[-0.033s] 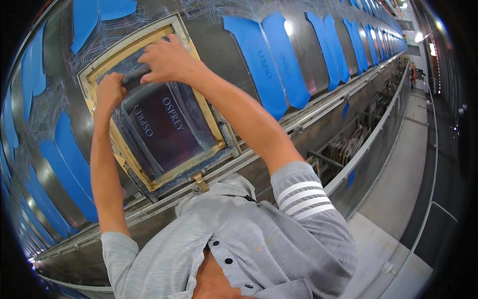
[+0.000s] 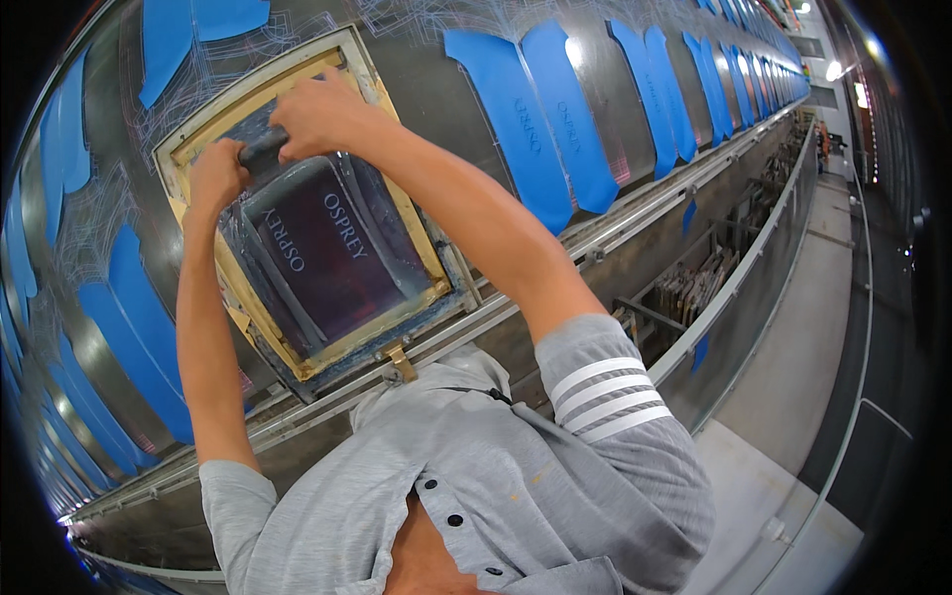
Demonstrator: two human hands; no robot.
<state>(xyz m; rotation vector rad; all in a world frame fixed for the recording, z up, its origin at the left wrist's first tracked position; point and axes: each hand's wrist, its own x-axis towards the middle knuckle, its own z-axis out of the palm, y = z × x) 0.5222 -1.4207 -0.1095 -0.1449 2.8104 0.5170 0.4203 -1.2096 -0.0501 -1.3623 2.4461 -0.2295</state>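
A rectangular printing screen (image 2: 382,325), its rim edged in yellow tape, lies flat on the long table in front of me. Its dark mesh (image 2: 337,293) carries pale lettering and streaks of ink. Across the far part of the screen I grip a dark-handled squeegee (image 2: 263,147). My left hand (image 2: 218,177) is closed on its left end. Further right and farther off, my right hand (image 2: 319,117) is closed over the same squeegee. The blade's edge is mostly hidden by the handle and my fingers.
Blue cut fabric pieces (image 2: 540,134) lie in pairs along the dark table on both sides. A metal rail (image 2: 595,248) runs along the near edge, with a brass-coloured clip (image 2: 400,364) at the screen. Below right, an open rack (image 2: 694,283) stands beside a pale walkway (image 2: 793,397).
Both hands and the squeegee have shifted very slightly toward the far left of the screen. The screen stays where it was.
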